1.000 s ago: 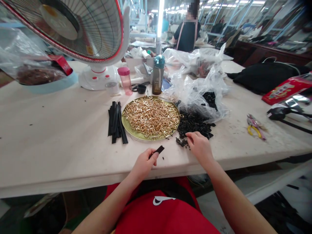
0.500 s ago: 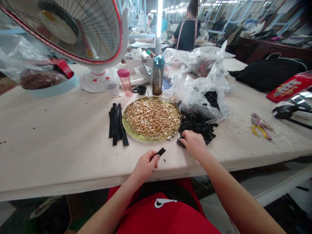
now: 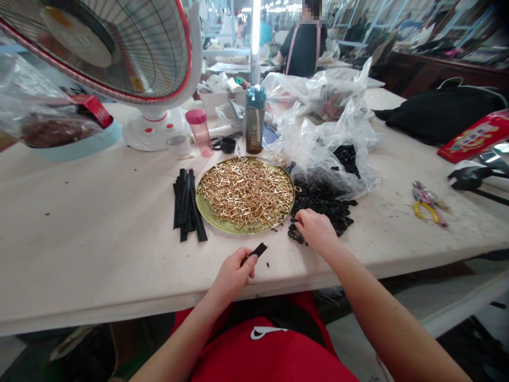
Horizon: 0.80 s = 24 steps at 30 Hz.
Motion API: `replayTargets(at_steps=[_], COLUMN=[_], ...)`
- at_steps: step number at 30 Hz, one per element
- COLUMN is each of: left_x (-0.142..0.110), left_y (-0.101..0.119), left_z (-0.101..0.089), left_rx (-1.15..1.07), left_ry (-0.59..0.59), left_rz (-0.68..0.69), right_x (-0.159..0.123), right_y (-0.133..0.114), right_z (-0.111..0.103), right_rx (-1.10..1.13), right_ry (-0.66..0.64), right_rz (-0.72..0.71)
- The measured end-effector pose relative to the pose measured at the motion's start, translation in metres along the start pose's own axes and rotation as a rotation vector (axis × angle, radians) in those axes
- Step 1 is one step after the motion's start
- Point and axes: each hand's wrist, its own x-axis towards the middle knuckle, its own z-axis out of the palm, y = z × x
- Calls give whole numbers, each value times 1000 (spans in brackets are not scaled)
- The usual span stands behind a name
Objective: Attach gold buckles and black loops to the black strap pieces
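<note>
Near the table's front edge, my left hand (image 3: 237, 271) is closed around a short black strip (image 3: 260, 249), whose end sticks out past the thumb. My right hand (image 3: 317, 229) is at the near left side of a pile of small black pieces (image 3: 336, 209). Its fingertips are pinched together; what lies between them, if anything, is hidden. Left of the pile, a round gold tray (image 3: 203, 208) holds a heap of small gold-coloured metal buckles (image 3: 246, 193). Several longer black strips (image 3: 186, 204) lie bunched left of the tray.
A heater-like fan (image 3: 147, 127) stands at the back left. Behind the tray are a pink cup (image 3: 199, 132) and a dark bottle (image 3: 255, 124). A clear plastic bag (image 3: 318, 154) spills over the black pile. Yellow-handled pliers (image 3: 427, 207) lie right. A person (image 3: 304, 50) is further back.
My right hand has shifted slightly up and left over the near edge of the black pile. My left hand keeps its hold on the strip. The camera view has moved a little.
</note>
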Motion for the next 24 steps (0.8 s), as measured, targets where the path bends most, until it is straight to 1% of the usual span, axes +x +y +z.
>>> replayTargets(at_steps=[2,3,4,5,8,9,11,13,15,18,21,24], left_x=[-1,-1,-1,-1,0,1,3,3,2,-5,-12,-15], left_y=[0,1,3,7,24,31,43,49,50,45,42,40], left_z=[-1,-1,0,1,5,7,9,10,9,8,7,8], left_rx=[0,2,4,6,8,11,23,45,75,126,204,327], left_ry=[0,1,1,0,-9,0,36,59,54,76,125,126], left_rz=[0,1,2,9,72,101,142,162,172,176,194,223], right_x=[-3,-6,-9,-14,-31,-37,-47,-55,-60,-63,-65,-69], right_y=[0,0,-2,-5,-20,-27,-40,-51,-58,-64,-65,-64], right_z=[-1,-3,-5,-7,-14,-16,-17,-16,-15,-13,-12,-10], right_rx=[146,262,415,602,1209,1366,1562,1636,1633,1568,1483,1396], right_ry=[71,95,92,60,-109,-148,-181,-199,-197,-182,-129,-71], right_rz=[33,71,119,168,270,286,303,306,296,285,263,220])
